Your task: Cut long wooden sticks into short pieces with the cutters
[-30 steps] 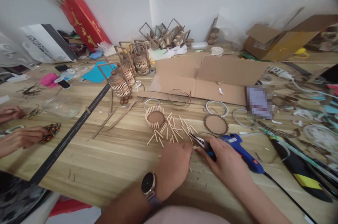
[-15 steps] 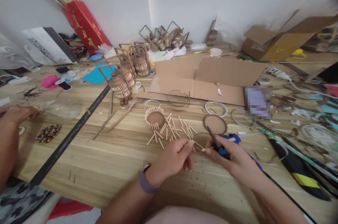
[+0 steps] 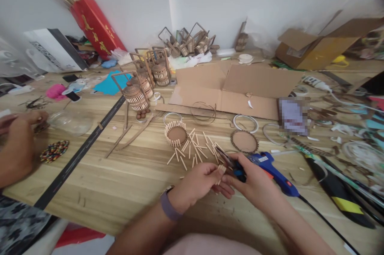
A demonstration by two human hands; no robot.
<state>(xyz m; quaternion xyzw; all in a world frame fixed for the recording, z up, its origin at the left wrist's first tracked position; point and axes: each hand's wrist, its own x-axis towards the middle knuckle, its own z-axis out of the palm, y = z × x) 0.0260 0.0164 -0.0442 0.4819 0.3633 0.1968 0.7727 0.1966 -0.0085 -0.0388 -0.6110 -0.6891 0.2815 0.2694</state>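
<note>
My left hand (image 3: 207, 179) is closed, pinching a few short pale wooden sticks (image 3: 221, 169) upright between thumb and fingers. Beside it, my right hand (image 3: 250, 173) grips a pair of cutting pliers (image 3: 229, 161) with dark jaws and blue-black handles; its fingertips come close to the sticks. Loose sticks (image 3: 196, 149) lie scattered just beyond my hands. Behind them stands a small round base ringed with upright sticks (image 3: 176, 135). A second brown disc with a dark braided rim (image 3: 244, 141) lies to the right. The blue glue gun (image 3: 276, 173) rests by my right wrist.
At left, a co-worker's hands (image 3: 21, 139) are near a beaded coil (image 3: 54, 151) and a clear plastic container (image 3: 72, 123). Finished small baskets (image 3: 136, 97) stand behind, beside flat cardboard (image 3: 198, 87). Cords, strips and a black-yellow tool (image 3: 339, 191) crowd the right.
My right hand has moved left with the pliers, toward the sticks in my left hand, uncovering the glue gun. The co-worker's hand at left has shifted.
</note>
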